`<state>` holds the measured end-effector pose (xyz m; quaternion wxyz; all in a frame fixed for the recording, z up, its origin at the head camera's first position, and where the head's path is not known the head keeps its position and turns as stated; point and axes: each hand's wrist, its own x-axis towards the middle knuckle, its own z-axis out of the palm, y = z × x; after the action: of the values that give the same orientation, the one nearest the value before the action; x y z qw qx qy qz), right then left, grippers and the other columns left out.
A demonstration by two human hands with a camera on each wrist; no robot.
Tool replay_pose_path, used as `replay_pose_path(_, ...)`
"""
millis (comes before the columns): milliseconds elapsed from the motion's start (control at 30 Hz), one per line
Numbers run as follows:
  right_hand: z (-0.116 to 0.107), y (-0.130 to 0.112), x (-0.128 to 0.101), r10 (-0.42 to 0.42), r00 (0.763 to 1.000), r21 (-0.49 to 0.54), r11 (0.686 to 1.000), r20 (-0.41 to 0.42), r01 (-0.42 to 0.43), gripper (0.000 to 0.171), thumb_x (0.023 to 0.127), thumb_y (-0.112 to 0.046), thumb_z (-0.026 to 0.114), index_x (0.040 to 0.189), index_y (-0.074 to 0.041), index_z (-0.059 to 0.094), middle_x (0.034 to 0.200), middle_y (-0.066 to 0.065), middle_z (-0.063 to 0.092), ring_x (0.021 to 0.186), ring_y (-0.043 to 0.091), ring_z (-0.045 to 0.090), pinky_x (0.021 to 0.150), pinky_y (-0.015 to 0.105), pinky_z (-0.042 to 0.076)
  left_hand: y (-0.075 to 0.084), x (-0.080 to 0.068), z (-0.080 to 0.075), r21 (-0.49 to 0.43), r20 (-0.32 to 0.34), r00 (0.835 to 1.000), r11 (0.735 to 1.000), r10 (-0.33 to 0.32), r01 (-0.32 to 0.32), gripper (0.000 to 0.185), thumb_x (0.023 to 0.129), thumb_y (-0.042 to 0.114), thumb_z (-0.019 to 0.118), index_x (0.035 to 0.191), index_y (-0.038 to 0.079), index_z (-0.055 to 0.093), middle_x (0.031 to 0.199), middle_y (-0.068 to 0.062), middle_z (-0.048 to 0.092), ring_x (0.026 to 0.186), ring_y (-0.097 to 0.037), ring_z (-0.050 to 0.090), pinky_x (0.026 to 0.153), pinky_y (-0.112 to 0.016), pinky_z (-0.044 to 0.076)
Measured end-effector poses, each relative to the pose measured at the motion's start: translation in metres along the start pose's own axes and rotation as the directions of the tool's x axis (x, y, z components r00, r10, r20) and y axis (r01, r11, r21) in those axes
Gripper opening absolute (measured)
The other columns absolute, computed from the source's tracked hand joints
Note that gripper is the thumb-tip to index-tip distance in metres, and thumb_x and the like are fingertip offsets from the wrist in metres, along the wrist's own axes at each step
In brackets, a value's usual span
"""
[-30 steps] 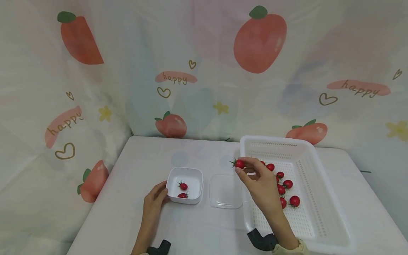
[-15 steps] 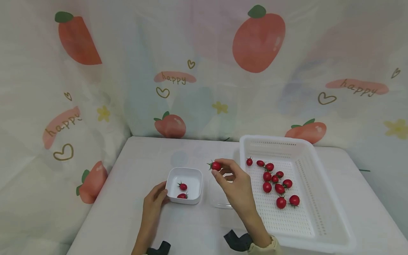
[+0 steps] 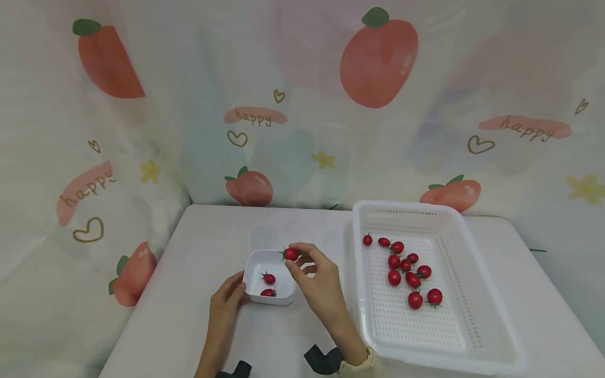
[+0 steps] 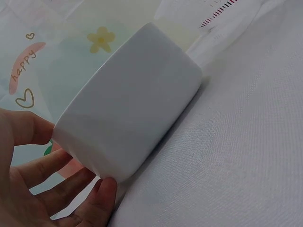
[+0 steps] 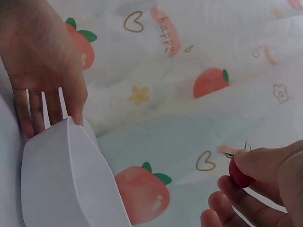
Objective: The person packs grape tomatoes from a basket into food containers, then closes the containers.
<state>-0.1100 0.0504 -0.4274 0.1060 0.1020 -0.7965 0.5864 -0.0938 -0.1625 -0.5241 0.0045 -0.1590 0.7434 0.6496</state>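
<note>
The cherry tomato [image 3: 290,254] is pinched between thumb and fingertips of the right hand [image 3: 315,281], held over the far right corner of the small white box [image 3: 270,276], which sits between the two hands on the tabletop [image 3: 212,236]. The tomato is small, round, glossy red, with a green calyx pointing left (the right wrist view shows it [image 5: 240,174] half hidden by the thumb). The right hand arches upward, its remaining fingers loosely curled below the fruit. The left hand [image 3: 228,302] rests against the near left side of the box, fingers spread and nearly straight along its wall [image 4: 128,106]; whether they press on it is unclear. To the right of the right hand stands a white basket [image 3: 472,294].
</note>
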Motion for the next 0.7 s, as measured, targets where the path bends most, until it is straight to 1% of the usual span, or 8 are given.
replay_pose_path(133, 0.009, 0.007, 0.002, -0.019, 1.0, -0.028, 0.999, 0.024, 0.019, 0.032, 0.093, -0.012, 0.078, 0.124, -0.016, 0.071, 0.106, -0.004, 0.077, 0.093, 0.014, 0.066, 0.077, 0.024, 0.059, 0.001, 0.0, 0.0, 0.008, 0.004, 1.0, 1.0, 0.011, -0.011, 0.04, 0.108, 0.027, 0.055, 0.146, 0.017, 0.059, 0.152, -0.007, 0.059, 0.13, -0.025, 0.062, 0.097, -0.024, 0.06)
replay_pose_path(267, 0.015, 0.018, 0.003, -0.012, 0.999, -0.082, 0.997, 0.043, 0.016, 0.031, 0.094, -0.013, 0.077, 0.125, -0.015, 0.071, 0.106, -0.007, 0.077, 0.095, 0.013, 0.067, 0.082, 0.029, 0.058, 0.002, 0.001, 0.0, -0.003, 0.006, 1.0, 1.0, 0.01, -0.01, 0.04, 0.108, 0.028, 0.055, 0.146, 0.018, 0.059, 0.152, -0.007, 0.059, 0.13, -0.025, 0.061, 0.097, -0.022, 0.06)
replay_pose_path(367, 0.02, 0.029, 0.002, -0.001, 0.998, -0.122, 0.993, 0.062, 0.009, 0.031, 0.094, -0.014, 0.077, 0.125, -0.014, 0.071, 0.106, -0.008, 0.077, 0.097, 0.015, 0.068, 0.088, 0.037, 0.058, 0.002, 0.001, 0.001, 0.0, 0.004, 1.0, 1.0, 0.008, -0.008, 0.04, 0.107, 0.029, 0.056, 0.146, 0.018, 0.059, 0.152, -0.006, 0.059, 0.13, -0.024, 0.061, 0.095, -0.02, 0.059)
replay_pose_path(500, 0.028, 0.04, 0.0, 0.012, 0.997, -0.192, 0.981, 0.081, 0.004, 0.032, 0.093, -0.015, 0.079, 0.124, -0.015, 0.071, 0.106, -0.006, 0.077, 0.1, 0.017, 0.069, 0.09, 0.044, 0.058, 0.0, 0.001, 0.001, 0.01, -0.003, 1.0, 1.0, 0.011, -0.011, 0.04, 0.107, 0.029, 0.057, 0.146, 0.018, 0.06, 0.151, -0.007, 0.06, 0.13, -0.024, 0.062, 0.092, -0.017, 0.058)
replay_pose_path(633, 0.036, 0.048, -0.003, -0.009, 0.994, -0.296, 0.954, 0.106, 0.04, 0.033, 0.092, -0.014, 0.079, 0.124, -0.015, 0.072, 0.106, -0.002, 0.077, 0.099, 0.017, 0.069, 0.087, 0.038, 0.057, -0.002, 0.001, 0.0, 0.021, -0.006, 1.0, 1.0, 0.023, -0.023, 0.039, 0.107, 0.029, 0.056, 0.145, 0.018, 0.06, 0.15, -0.007, 0.061, 0.129, -0.025, 0.063, 0.091, -0.015, 0.058)
replay_pose_path(700, 0.04, 0.051, -0.006, -0.026, 0.992, -0.331, 0.941, 0.121, 0.065, 0.033, 0.092, -0.014, 0.08, 0.124, -0.015, 0.072, 0.105, -0.002, 0.077, 0.098, 0.017, 0.069, 0.086, 0.035, 0.056, -0.003, 0.0, 0.0, 0.026, -0.006, 1.0, 0.999, 0.028, -0.028, 0.039, 0.107, 0.029, 0.057, 0.144, 0.018, 0.06, 0.149, -0.007, 0.061, 0.128, -0.025, 0.064, 0.09, -0.015, 0.058)
